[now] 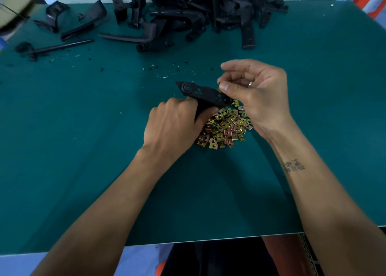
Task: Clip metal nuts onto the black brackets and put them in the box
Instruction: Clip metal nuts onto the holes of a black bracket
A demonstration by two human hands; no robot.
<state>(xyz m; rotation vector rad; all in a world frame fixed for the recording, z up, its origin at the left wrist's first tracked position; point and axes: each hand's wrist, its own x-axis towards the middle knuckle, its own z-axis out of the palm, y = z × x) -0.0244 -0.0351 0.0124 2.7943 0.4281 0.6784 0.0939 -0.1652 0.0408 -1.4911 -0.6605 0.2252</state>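
Bracket, black, is gripped at its lower end by the left hand, fingers curled round it, flat perforated face up. Right hand pinches a small yellow metal nut at the bracket's right end. Loose nuts are heaped between and below both hands. Further black brackets lie piled beyond the hands on the green table.

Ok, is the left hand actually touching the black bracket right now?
Touching. The head view shows the left hand with fingers curled round the lower part of the black bracket, no gap between them.
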